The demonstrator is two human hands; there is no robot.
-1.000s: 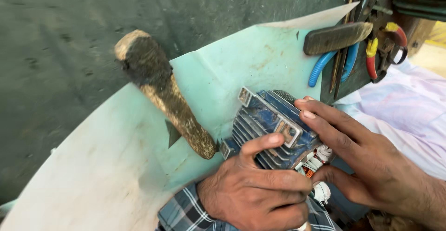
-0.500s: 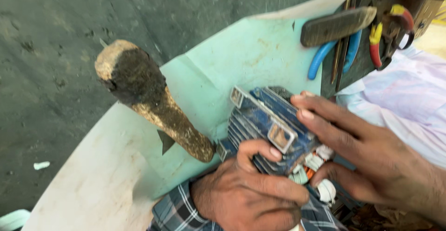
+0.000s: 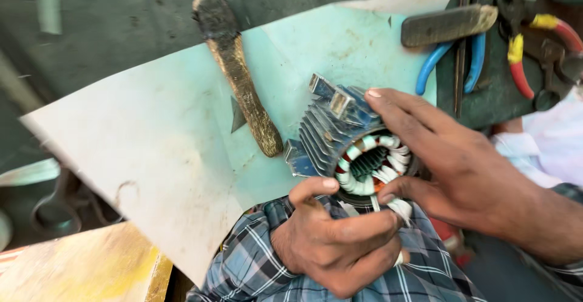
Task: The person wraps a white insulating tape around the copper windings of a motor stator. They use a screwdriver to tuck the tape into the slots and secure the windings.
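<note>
A blue finned motor stator (image 3: 331,132) rests on my lap at the edge of a pale green sheet (image 3: 152,138), its open end turned up so the white and red wound coils (image 3: 370,165) show. My right hand (image 3: 461,168) grips the housing from the right, fingers over its top and thumb on the coil rim. My left hand (image 3: 334,241) holds it from below, thumb pressed at the lower edge of the coils. A worn wooden mallet handle (image 3: 240,74) lies on the sheet just left of the stator.
Pliers with blue grips (image 3: 449,65) and red-and-yellow grips (image 3: 534,53) lie on a dark box at the upper right, under a flat dark tool (image 3: 446,24). My checked shirt (image 3: 255,265) fills the bottom. A yellowish board (image 3: 79,271) sits at lower left.
The stator has been tilted so its open end with the coils now faces up. Both hands kept hold and shifted around it. The camera view swung left.
</note>
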